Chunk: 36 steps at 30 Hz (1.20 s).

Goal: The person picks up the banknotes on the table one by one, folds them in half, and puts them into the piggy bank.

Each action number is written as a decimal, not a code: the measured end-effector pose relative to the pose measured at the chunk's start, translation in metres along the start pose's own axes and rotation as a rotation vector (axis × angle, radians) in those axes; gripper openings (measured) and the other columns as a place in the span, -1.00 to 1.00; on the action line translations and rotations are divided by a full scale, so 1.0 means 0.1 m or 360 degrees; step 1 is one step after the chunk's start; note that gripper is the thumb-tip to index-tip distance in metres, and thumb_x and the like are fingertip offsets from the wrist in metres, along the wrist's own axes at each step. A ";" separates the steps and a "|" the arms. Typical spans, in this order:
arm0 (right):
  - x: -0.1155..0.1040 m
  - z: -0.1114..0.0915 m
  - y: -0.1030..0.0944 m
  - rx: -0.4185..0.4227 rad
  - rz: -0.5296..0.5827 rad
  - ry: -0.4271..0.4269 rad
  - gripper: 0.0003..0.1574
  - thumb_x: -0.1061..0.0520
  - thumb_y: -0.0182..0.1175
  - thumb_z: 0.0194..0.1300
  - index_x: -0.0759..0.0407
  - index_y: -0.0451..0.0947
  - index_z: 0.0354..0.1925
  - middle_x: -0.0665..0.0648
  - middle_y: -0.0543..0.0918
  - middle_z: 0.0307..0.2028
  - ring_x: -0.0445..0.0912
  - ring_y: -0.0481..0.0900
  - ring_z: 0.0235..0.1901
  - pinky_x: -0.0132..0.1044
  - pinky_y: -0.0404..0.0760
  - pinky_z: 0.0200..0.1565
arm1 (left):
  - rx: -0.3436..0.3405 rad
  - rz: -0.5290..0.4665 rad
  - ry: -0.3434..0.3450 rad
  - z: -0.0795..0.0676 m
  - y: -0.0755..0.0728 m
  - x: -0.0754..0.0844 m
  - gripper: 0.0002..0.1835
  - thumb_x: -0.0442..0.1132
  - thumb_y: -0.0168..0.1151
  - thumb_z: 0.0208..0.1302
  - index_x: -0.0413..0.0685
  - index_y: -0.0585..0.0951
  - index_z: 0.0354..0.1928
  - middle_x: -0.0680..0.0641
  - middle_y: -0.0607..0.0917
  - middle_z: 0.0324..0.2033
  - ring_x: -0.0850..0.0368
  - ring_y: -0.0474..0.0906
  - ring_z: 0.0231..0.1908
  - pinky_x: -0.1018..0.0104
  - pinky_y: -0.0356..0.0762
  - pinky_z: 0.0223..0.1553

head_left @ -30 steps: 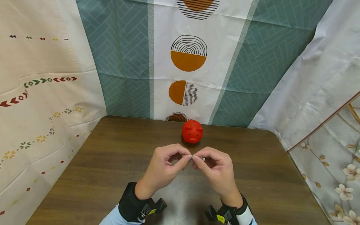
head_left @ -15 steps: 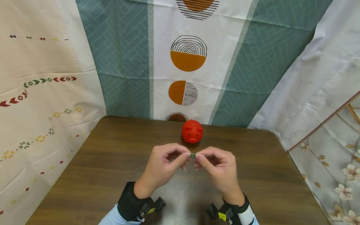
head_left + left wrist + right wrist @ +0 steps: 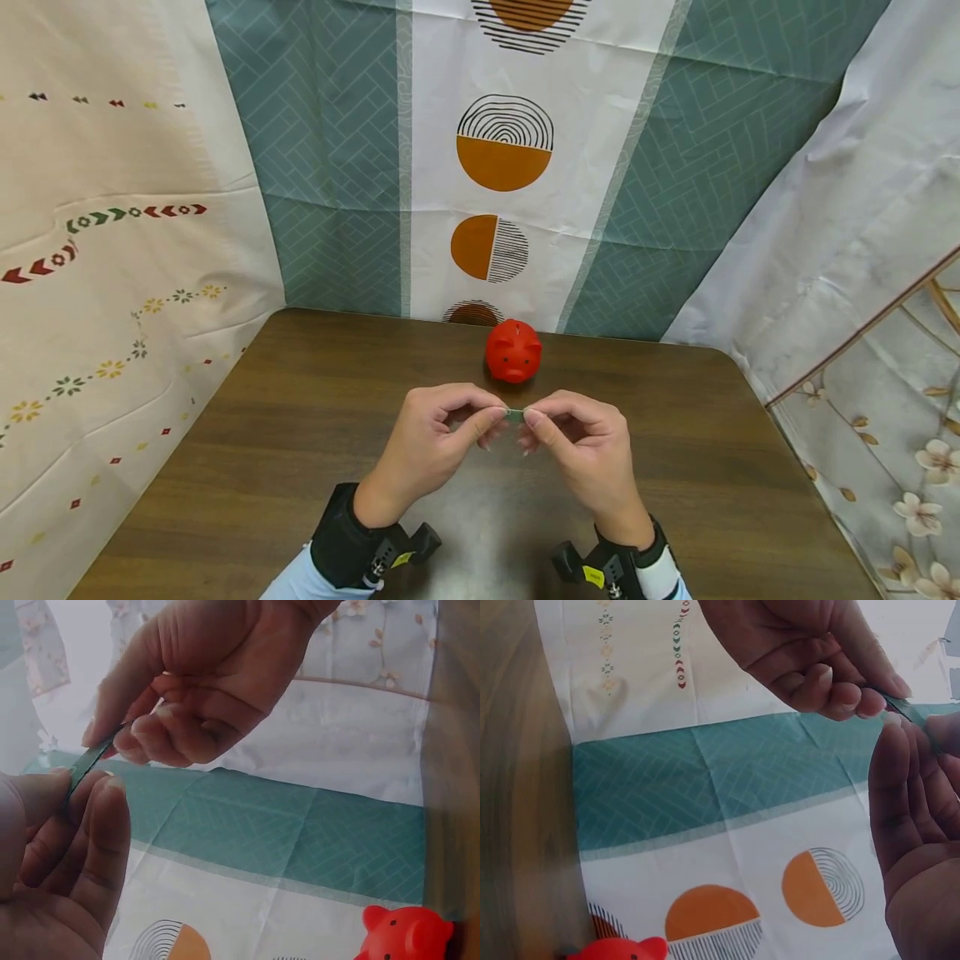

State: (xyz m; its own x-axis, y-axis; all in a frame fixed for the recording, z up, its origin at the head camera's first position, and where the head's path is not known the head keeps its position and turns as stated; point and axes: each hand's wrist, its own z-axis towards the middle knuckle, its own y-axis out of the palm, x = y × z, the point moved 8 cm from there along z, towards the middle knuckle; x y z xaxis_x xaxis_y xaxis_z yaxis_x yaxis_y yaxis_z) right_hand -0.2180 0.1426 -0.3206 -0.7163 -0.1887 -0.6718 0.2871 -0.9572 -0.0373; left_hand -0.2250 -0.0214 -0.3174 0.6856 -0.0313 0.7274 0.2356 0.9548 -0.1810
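Observation:
Between my two hands is stretched a narrow green strip, which looks like folded paper. My left hand pinches one end between thumb and fingertips. The other end is pinched the same way by my right hand. From the left wrist view the strip shows as a flat band with a dark lower edge; its ends are hidden in the fingers. Just beyond the hands, a red piggy bank stands on the table, snout toward me, with a slot on its top.
The brown wooden table reaches back to a patterned teal and white cloth. A cream cloth hangs on the left, a white floral one on the right. Black camera straps circle both wrists.
The hands, whose fingertips met a second ago, have drawn slightly apart, so the green strip now shows between them. The piggy bank has stayed in place.

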 end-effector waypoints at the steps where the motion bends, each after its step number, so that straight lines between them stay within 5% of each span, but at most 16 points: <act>1: 0.01 0.00 0.01 0.0000 0.0005 0.0024 -0.74 0.63 0.14 0.25 0.42 0.63 -0.20 0.22 0.68 -0.50 -0.08 0.67 -0.56 -0.22 0.72 -0.50 | -0.0006 0.0022 0.0037 0.00 0.01 0.01 -0.94 -0.42 0.35 0.31 -0.12 0.73 -0.25 -0.10 0.72 -0.46 0.22 0.58 -0.52 0.34 0.67 -0.46; 7: 0.09 -0.04 -0.01 0.0075 0.0091 0.0235 -0.80 0.56 0.15 0.31 0.38 0.61 -0.20 0.09 0.74 -0.42 -0.09 0.69 -0.56 -0.18 0.73 -0.49 | -0.0045 0.0028 0.0238 0.02 0.09 0.06 -0.88 -0.44 0.33 0.33 -0.09 0.72 -0.17 -0.06 0.74 -0.36 0.24 0.60 -0.39 0.38 0.66 -0.38; 13: 0.05 -0.02 0.00 0.0090 0.0163 0.0177 -0.68 0.64 0.23 0.18 0.41 0.62 -0.13 0.07 0.75 -0.22 -0.11 0.74 -0.38 -0.24 0.77 -0.33 | -0.0021 -0.0161 0.0116 0.00 0.11 0.01 -0.85 -0.47 0.35 0.30 -0.16 0.71 -0.13 -0.13 0.75 -0.34 0.19 0.61 -0.44 0.33 0.68 -0.43; 21: -0.01 0.00 0.02 0.0070 0.0090 0.0060 -0.64 0.67 0.22 0.13 0.49 0.57 -0.10 0.08 0.76 -0.24 -0.12 0.74 -0.39 -0.24 0.76 -0.38 | 0.0000 -0.0222 0.0153 0.00 0.10 0.03 -0.84 -0.54 0.32 0.28 -0.21 0.72 -0.17 -0.13 0.75 -0.37 0.13 0.64 -0.43 0.28 0.71 -0.42; 36: 0.06 -0.04 -0.08 0.0127 -0.0027 0.0224 -0.74 0.64 0.25 0.15 0.49 0.59 -0.18 0.01 0.74 -0.37 -0.11 0.72 -0.51 -0.19 0.75 -0.45 | -0.0019 -0.0226 0.0086 0.00 0.04 -0.02 -0.86 -0.51 0.30 0.31 -0.22 0.73 -0.16 -0.14 0.72 -0.41 0.11 0.65 -0.47 0.22 0.73 -0.43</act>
State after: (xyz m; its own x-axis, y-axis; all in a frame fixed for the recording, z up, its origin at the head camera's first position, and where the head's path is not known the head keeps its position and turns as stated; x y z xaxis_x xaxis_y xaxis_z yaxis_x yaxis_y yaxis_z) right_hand -0.2222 0.1495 -0.3271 -0.6227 -0.1449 -0.7689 0.2204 -0.9754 0.0053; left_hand -0.2254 -0.0171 -0.3197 0.6808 -0.1819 0.7096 0.3407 0.9361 -0.0868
